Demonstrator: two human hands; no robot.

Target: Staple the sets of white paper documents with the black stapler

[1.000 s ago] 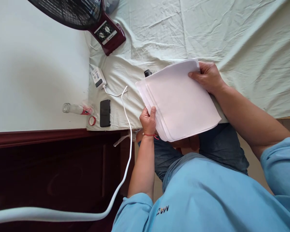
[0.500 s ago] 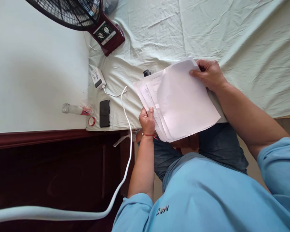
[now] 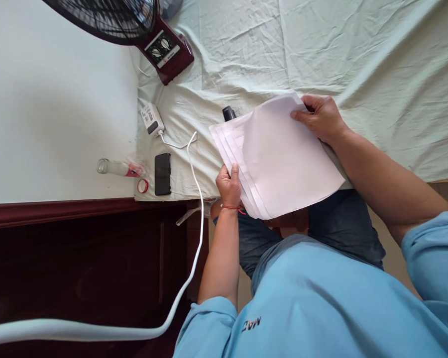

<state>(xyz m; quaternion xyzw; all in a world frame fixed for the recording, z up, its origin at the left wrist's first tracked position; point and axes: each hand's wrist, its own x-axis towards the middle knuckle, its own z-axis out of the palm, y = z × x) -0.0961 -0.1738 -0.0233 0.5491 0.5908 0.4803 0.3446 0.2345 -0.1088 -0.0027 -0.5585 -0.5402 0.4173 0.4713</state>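
Note:
A stack of white paper sheets (image 3: pixel 283 164) is held up between my two hands, over my lap and the table's near edge. My left hand (image 3: pixel 228 185) grips its left edge, thumb on top and a red string round the wrist. At the upper right corner, my right hand (image 3: pixel 323 117) pinches the sheets between thumb and fingers. The left edges of the sheets are fanned out in steps, and faint print shows there. Just behind the stack a small black object (image 3: pixel 229 113) pokes out, its lower part hidden by the paper.
A pale green cloth (image 3: pixel 246 49) covers the table. Toward the left are a dark red fan (image 3: pixel 173 59), a white box-shaped device (image 3: pixel 152 119) on a white cable (image 3: pixel 199 199), a black phone (image 3: pixel 162 174), a glass bottle (image 3: pixel 115 168) and a red ring-shaped item (image 3: pixel 142 186).
The sheets have shifted slightly against each other at the left, covering some of the printed text there. Both hands keep their hold, moving only a little.

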